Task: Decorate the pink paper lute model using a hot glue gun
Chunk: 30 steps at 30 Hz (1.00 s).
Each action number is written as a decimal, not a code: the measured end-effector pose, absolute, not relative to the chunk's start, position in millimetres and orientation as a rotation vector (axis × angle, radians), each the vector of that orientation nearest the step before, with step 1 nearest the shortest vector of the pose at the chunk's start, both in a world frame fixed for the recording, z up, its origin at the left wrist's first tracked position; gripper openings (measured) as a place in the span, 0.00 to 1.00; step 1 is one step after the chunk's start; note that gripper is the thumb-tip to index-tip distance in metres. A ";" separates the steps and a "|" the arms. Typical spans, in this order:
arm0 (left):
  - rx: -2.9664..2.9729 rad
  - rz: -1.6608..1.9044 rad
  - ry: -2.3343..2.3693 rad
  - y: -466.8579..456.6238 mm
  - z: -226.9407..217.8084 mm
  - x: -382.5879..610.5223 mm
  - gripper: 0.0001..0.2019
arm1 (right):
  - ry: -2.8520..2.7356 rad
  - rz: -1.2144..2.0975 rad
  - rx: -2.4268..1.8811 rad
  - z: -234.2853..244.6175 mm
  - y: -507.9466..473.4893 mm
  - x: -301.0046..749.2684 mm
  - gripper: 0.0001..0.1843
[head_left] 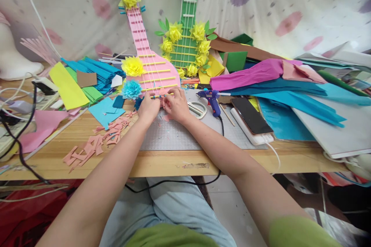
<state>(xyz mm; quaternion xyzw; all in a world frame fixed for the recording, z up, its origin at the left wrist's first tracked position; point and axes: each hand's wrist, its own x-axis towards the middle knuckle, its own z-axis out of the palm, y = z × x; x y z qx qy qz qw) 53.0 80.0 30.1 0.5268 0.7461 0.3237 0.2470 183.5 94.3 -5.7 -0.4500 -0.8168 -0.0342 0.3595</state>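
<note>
My left hand (148, 107) and my right hand (176, 105) meet over the far edge of a grey cutting mat (174, 135). Both have their fingers pinched together on a small pink paper piece (161, 101) held between them. They work at the foot of a pink paper guitar (150, 65) that leans against the backdrop, with a yellow paper flower (132, 66) and a blue paper flower (131, 89) on its left side. Pink paper scraps (95, 142) lie to the left of my left forearm.
A green paper guitar (188, 19) with yellow flowers stands behind. Scissors (196, 109), a blue glue gun (211, 98) with its black cord, and a phone (251, 115) lie to the right. Coloured crepe sheets (290, 92) pile at right; cables and a power strip (43, 85) at left.
</note>
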 end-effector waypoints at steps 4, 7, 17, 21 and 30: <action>1.385 0.904 2.007 77.9 28.5 52.4 0.22 | -2.096 -0.094 -1.159 -5.9 94.4 183.4 0.06; 1.349 0.871 2.008 72.8 30.4 52.8 0.23 | -2.098 -0.108 -1.154 -6.5 94.6 183.6 0.06; 1.430 0.825 2.039 67.0 28.3 55.6 0.30 | -2.112 -0.106 -1.162 -6.6 95.0 183.7 0.06; 1.486 0.756 2.076 57.5 37.7 59.1 0.29 | -2.119 -0.082 -1.163 -5.3 93.1 183.0 0.06; 1.679 1.032 2.222 39.2 34.0 47.4 0.18 | -2.056 -0.087 -1.181 9.6 90.7 194.6 0.06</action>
